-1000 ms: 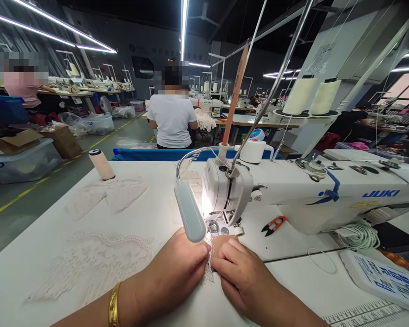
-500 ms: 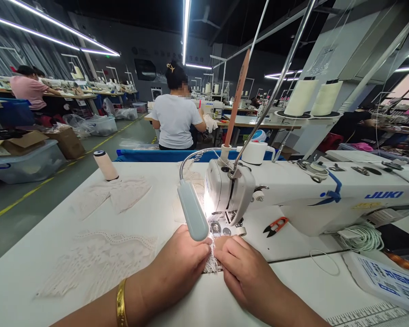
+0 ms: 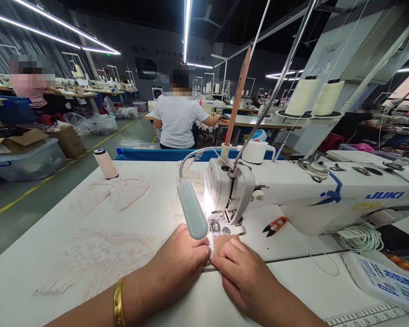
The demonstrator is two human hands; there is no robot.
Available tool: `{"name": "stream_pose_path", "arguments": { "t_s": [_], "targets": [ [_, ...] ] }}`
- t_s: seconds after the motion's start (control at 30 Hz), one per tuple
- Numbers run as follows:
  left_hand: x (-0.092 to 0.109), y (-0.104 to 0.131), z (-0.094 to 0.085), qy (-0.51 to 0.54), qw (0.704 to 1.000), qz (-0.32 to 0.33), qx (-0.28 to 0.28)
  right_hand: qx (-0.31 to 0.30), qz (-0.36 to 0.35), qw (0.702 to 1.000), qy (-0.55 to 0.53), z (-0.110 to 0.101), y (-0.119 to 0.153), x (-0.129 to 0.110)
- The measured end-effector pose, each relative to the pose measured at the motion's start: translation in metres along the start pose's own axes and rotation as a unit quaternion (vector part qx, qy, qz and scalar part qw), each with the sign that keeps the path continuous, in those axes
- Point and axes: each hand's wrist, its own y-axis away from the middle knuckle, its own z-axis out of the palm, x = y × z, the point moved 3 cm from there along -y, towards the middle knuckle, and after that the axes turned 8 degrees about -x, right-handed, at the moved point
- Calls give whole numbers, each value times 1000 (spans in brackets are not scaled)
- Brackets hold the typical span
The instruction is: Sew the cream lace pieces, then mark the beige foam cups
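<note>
Close to the needle area of a white sewing machine [image 3: 276,181], both hands work at a small piece of white lace [image 3: 211,243]. My left hand [image 3: 182,254], with a gold bracelet at the wrist, pinches the lace's left side, its fingers partly behind a grey lamp head [image 3: 192,211]. On the other side, my right hand [image 3: 240,270] has its fingers curled and pressed together at the lace's right edge. Most of the lace is hidden by the fingers. Flat on the table at the left lies another lace piece [image 3: 105,254].
Lace [image 3: 129,193] and a thread spool [image 3: 106,164] lie at the far left. Orange thread snips [image 3: 275,226] rest by the machine. At right are coiled cord [image 3: 361,238], a plastic box [image 3: 381,277] and a ruler [image 3: 368,316]. A co-worker [image 3: 177,120] sits ahead.
The lace fringe that hung between my hands now shows less, and the right fingers have shifted slightly left. The co-worker in white has stretched an arm to the right.
</note>
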Motion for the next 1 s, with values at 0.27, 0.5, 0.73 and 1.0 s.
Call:
{"name": "stream_pose_path", "arguments": {
  "t_s": [0.27, 0.5, 0.73, 1.0],
  "targets": [
    [1, -9, -10, 4, 1000, -5, 13, -9, 17, 1000, 4, 0, -2, 0],
    [-4, -5, -5, 2, 1000, 1, 9, -5, 21, 1000, 5, 2, -1, 0],
    [-1, -3, -4, 10, 1000, 19, 2, -8, 21, 1000, 7, 1, 1, 0],
    [4, -2, -4, -8, 999, 36, 2, -4, 23, 1000, -1, -1, 0, -3]
  ]
}}
